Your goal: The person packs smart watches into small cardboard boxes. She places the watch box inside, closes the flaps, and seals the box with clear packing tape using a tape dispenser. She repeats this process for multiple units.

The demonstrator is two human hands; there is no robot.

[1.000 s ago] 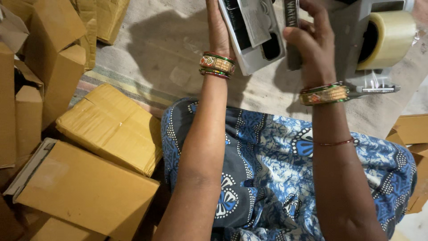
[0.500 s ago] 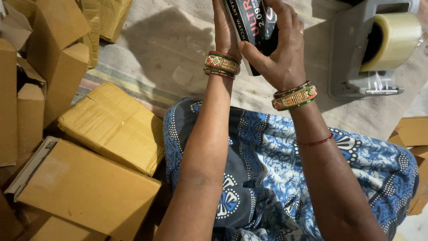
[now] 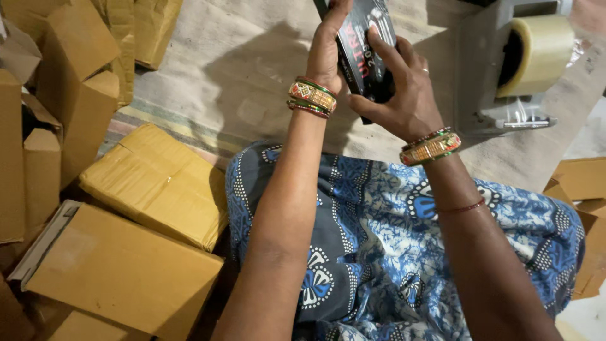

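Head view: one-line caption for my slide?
Both hands, left and right, hold a black box above the lap, tape dispenser to the right, cartons at left.

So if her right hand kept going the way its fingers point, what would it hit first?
The right hand already grips the black box; its fingers point up and left, toward the left hand on the box's other side. Depth is hard to judge.

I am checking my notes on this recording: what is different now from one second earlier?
The right hand left the tape dispenser and joined the left hand on the box, which was turned from its pale side to its black side. Dispenser and cardboard cartons stayed put.
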